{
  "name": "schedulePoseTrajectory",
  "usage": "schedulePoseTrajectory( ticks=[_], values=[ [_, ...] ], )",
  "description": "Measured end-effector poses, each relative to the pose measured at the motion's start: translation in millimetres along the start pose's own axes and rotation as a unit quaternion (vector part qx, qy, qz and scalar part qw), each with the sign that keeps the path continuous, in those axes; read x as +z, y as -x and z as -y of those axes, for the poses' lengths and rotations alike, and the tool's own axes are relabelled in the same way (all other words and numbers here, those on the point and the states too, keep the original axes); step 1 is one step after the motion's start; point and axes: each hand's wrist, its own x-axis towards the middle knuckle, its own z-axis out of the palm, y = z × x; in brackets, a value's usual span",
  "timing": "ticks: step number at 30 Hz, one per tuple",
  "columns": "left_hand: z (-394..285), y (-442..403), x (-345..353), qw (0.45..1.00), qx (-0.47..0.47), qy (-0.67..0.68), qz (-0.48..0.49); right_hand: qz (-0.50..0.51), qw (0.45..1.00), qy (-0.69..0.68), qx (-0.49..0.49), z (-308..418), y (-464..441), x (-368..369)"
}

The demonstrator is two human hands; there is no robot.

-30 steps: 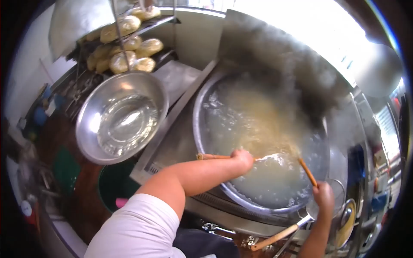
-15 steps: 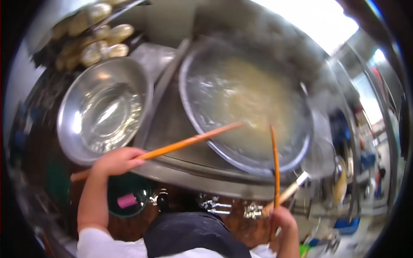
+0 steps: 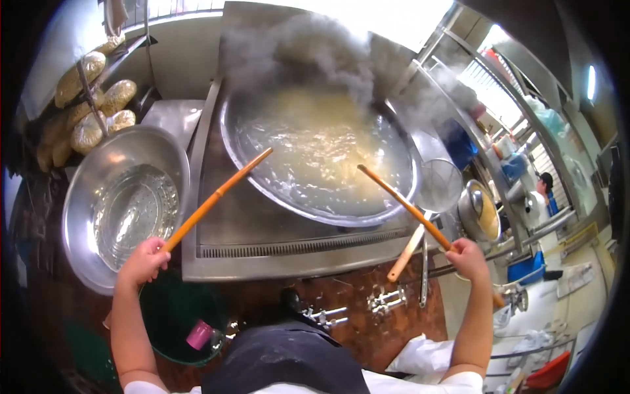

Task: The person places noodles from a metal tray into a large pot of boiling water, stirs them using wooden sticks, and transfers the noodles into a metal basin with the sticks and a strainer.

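Left corner: plump transparent bags (image 3: 118,96) of pale yellowish contents, stacked in tiers.
Steel basin (image 3: 81,197): wide and round, holding clear liquid.
Green tub (image 3: 167,305): on the reddish-brown floor (image 3: 420,315), a pink cup (image 3: 199,335) inside it.
Mesh skimmer (image 3: 440,186): at right, its round net facing up.
Metal bowl (image 3: 468,209): just beyond the skimmer, its contents yellow, perhaps a liquid; the blur makes this uncertain.
Background: a person (image 3: 542,197) beyond metal rails, partly hidden.
Lower right: a white plastic bag (image 3: 420,355) and something red (image 3: 550,372).
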Motion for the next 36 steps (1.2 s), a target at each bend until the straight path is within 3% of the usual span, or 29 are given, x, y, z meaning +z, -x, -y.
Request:
schedulePoseTrajectory(
  ticks=[2,6,8,14,17,20,23,26,30,32,36],
  values=[
    [-10.2,-9.2,-8.0,0.999,0.049,0.005,-0.009,-0.002,0.999,0.045,-0.002,24.6,-0.7,-27.5],
    [-55.3,-20.1,-31.8,0.993,0.055,-0.097,-0.04,0.05,0.992,0.109,0.042,81.2,-5.9,-68.1],
    [-90.3,-19.3,-35.8,0.985,0.041,-0.155,-0.059,0.051,0.973,0.224,0.019,106.5,-10.0,-77.2],
    [-163.8,-42.9,-42.5,0.914,0.046,-0.391,-0.095,0.139,0.918,0.368,0.05,125.1,-69.3,-65.1],
    [-185.2,-62.0,-44.3,0.894,0.017,-0.443,-0.067,0.189,0.902,0.387,0.039,116.7,-106.6,-37.3],
    [-211.5,-78.3,-25.4,0.871,-0.017,-0.49,-0.041,0.224,0.923,0.312,-0.021,83.7,-156.9,32.6],
    [-218.1,-116.0,9.4,0.856,-0.02,-0.516,0.011,0.216,0.944,0.246,-0.037,107.8,-188.7,102.5],
    [-212.1,-155.7,61.4,0.862,-0.01,-0.503,0.062,0.225,0.957,0.171,-0.061,131.6,-209.9,141.4],
    [-181.8,-179.9,98.4,0.883,0.025,-0.466,0.048,0.232,0.966,0.029,-0.111,110.4,-213.1,188.3],
    [-167.0,-178.8,99.6,0.913,0.023,-0.404,0.042,0.311,0.947,-0.074,-0.023,103.0,-200.7,189.1],
    [-128.6,-160.6,102.5,0.96,0.049,-0.273,0.04,0.353,0.887,-0.29,0.072,70.4,-158.1,185.7]
  ],
)
